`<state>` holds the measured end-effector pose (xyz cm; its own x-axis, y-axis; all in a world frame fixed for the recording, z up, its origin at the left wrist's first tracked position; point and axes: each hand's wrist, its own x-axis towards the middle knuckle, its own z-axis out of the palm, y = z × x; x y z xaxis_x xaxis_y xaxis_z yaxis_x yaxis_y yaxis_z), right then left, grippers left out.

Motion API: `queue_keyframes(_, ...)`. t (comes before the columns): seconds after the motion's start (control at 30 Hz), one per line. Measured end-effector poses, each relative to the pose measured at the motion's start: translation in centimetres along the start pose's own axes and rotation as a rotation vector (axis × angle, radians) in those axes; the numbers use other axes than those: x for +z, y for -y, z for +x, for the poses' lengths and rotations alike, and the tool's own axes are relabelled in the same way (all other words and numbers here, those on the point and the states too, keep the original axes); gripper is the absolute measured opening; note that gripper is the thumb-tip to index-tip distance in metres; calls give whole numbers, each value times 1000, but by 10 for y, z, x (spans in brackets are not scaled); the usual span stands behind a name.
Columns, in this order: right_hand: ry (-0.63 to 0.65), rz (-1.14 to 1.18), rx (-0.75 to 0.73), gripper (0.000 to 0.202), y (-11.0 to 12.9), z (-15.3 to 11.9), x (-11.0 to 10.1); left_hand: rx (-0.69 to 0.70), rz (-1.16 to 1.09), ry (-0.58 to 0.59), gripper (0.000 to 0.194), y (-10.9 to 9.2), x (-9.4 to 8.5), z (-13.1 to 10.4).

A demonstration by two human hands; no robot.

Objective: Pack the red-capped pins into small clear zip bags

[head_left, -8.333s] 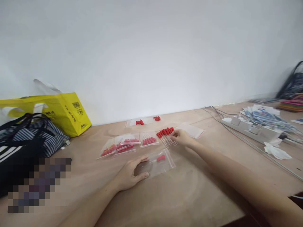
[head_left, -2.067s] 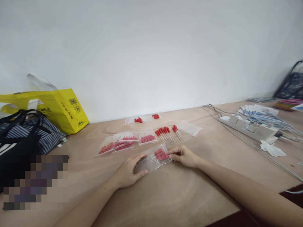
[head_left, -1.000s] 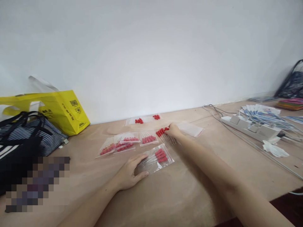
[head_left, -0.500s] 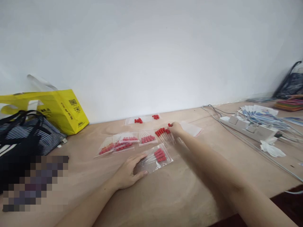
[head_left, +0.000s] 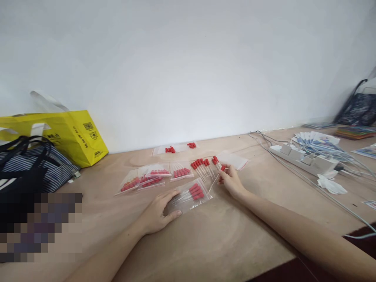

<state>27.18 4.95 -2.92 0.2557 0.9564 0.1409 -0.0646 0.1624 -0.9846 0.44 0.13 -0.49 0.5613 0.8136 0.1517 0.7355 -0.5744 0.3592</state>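
Note:
My left hand (head_left: 161, 211) rests on the table with thumb and fingers apart, touching the left end of a clear zip bag (head_left: 188, 197) that holds several red-tipped sticks. To its right, my right hand (head_left: 232, 181) pinches one red-tipped stick (head_left: 216, 182) by its red end, the pale shaft pointing down and left. Loose red-tipped sticks (head_left: 202, 166) lie in a row just beyond the bag, and a few more (head_left: 216, 161) lie beside my right fingers. Several filled clear bags (head_left: 158, 172) are at the left of the row.
A flat clear bag (head_left: 235, 160) lies behind my right hand. Small red pieces (head_left: 170, 150) sit near the wall. At the right are a power strip (head_left: 302, 160), cables, a crumpled tissue (head_left: 331, 184) and fanned papers (head_left: 319, 140). A yellow bag (head_left: 88, 141) and striped bag (head_left: 63, 168) stand left.
My right hand has moved nearer and slightly right from the row, with a red-tipped stick in its fingers. My left hand has stayed at the bag. The view has shifted slightly.

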Motion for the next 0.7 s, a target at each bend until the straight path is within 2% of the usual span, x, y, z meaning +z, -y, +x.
queue_keyframes(0.3,20,165,181,25,3,-21,7,-1,-7,-9,49,-1,0,0)
queue_keyframes(0.53,-16,237,230,25,7,-25,9,28,-15,-21,51,3,1,0)
queue_keyframes(0.7,117,257,289,17,7,-26,6,32,-23,-15,50,1,0,0)
